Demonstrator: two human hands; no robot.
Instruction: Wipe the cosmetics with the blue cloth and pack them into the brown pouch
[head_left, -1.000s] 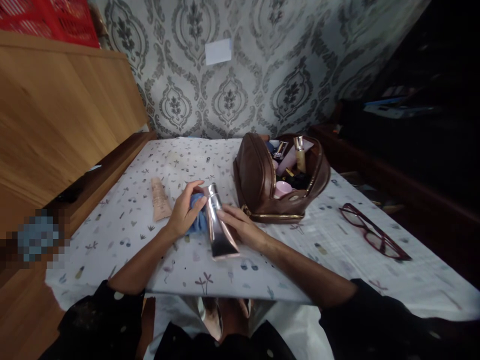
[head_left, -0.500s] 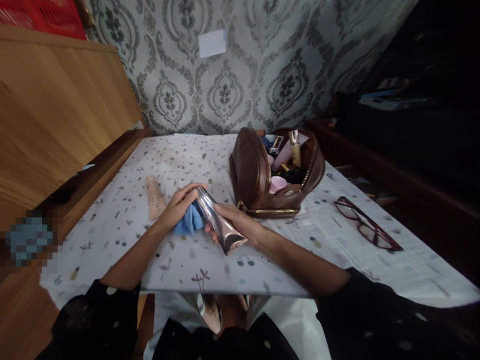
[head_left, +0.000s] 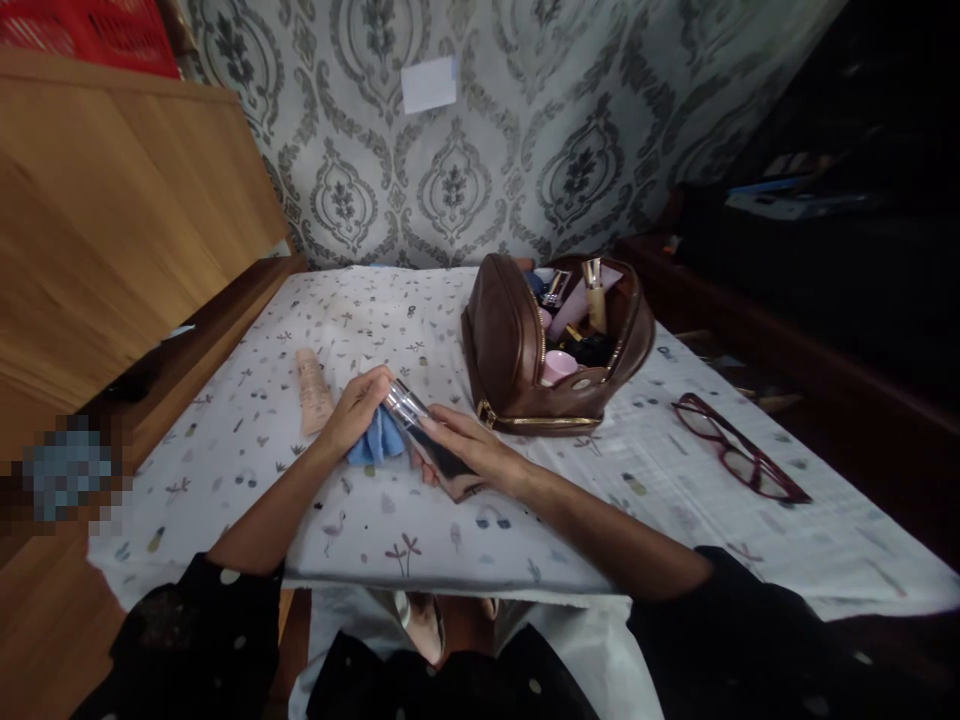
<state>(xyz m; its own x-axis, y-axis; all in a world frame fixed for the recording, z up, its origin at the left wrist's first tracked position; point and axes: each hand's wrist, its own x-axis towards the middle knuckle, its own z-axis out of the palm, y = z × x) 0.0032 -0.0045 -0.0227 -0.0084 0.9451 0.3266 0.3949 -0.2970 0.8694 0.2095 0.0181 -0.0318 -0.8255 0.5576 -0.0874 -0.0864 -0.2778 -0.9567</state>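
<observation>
Holding, right hand: the right hand [head_left: 476,445] is closed around a shiny metallic tube [head_left: 439,440], thumb on top; the fingers underneath are partly hidden by it.
Holding, left hand: the left hand [head_left: 358,408] has its fingers narrowed on a blue cloth [head_left: 376,442] at the tube's capped end; exactly where the fingertips press is hard to make out.
Metallic tube: above the near middle of the printed tablecloth [head_left: 247,430], tilted, its cap toward the far left; any lettering is unreadable.
Blue cloth: bunched below the left hand, upper part covered.
Beige tube: a beige tube [head_left: 313,390] lies just left of the cloth, its print too small to read.
Brown bag: a brown bag [head_left: 502,335] stands unzipped to the far right of the hands; a pink-lidded jar [head_left: 559,366] and a gold-capped bottle [head_left: 595,300] show, deeper contents lost in shadow.
Glasses: red-framed glasses [head_left: 739,455] lie at right.
Left edge: a pixelated patch, unidentifiable.
</observation>
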